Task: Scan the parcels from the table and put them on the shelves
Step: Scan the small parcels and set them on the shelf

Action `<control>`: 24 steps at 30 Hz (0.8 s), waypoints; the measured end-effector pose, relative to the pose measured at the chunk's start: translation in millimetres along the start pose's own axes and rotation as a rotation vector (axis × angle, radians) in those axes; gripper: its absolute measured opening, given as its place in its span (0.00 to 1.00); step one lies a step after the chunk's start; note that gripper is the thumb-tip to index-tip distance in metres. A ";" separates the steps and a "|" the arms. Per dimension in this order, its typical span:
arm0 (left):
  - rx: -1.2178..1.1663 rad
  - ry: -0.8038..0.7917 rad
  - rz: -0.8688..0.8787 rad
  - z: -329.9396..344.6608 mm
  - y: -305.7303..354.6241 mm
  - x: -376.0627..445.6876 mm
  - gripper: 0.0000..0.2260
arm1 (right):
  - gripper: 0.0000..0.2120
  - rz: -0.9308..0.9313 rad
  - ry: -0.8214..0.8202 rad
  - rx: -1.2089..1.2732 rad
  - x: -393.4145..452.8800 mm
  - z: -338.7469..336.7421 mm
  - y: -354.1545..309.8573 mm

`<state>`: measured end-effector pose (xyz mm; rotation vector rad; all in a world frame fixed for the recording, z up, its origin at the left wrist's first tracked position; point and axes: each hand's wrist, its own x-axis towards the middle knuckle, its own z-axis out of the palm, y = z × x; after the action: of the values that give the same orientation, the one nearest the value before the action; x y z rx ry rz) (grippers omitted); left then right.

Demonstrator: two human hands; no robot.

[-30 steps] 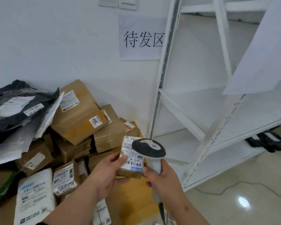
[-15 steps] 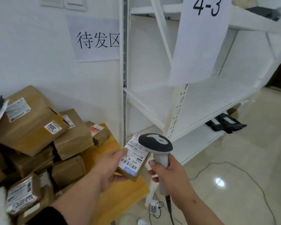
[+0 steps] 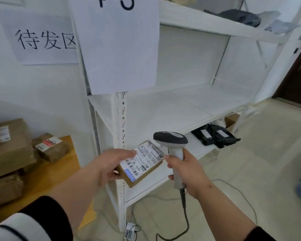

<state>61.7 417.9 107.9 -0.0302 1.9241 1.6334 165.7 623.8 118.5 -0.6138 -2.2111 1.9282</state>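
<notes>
The left hand (image 3: 109,166) pinches a small labelled parcel (image 3: 140,163); the right hand (image 3: 186,171) grips the barcode scanner (image 3: 171,145). Held only at one corner, the parcel could slip before reaching the shelf (image 3: 163,108) beyond both hands.

A small brown labelled parcel (image 3: 140,163), tilted, sits before the white shelves (image 3: 163,108).

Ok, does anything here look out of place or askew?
One oddity: a small barcode tag lies on the floor by the shelf post among loose cable. The parcel and scanner look normally held.
</notes>
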 end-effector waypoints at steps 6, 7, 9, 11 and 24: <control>0.027 0.037 0.014 44.3 24.7 40.9 0.14 | 0.07 0.037 -0.076 0.087 53.7 -36.3 2.9; 0.023 0.060 0.016 49.9 29.7 49.8 0.14 | 0.07 0.044 -0.077 0.095 63.9 -38.7 4.7; 0.049 0.136 0.026 61.2 38.6 70.3 0.16 | 0.07 0.062 -0.074 0.104 85.7 -41.9 7.9; 0.114 0.273 0.061 70.6 44.8 97.2 0.18 | 0.07 0.084 -0.060 0.103 108.9 -43.4 11.5; 0.539 0.620 0.113 66.2 73.6 233.5 0.28 | 0.07 0.215 -0.133 0.198 221.3 -12.4 35.8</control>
<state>-129.1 578.9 63.3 -0.2366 2.8337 1.1954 -22.8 725.5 51.2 -0.7368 -2.0645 2.3228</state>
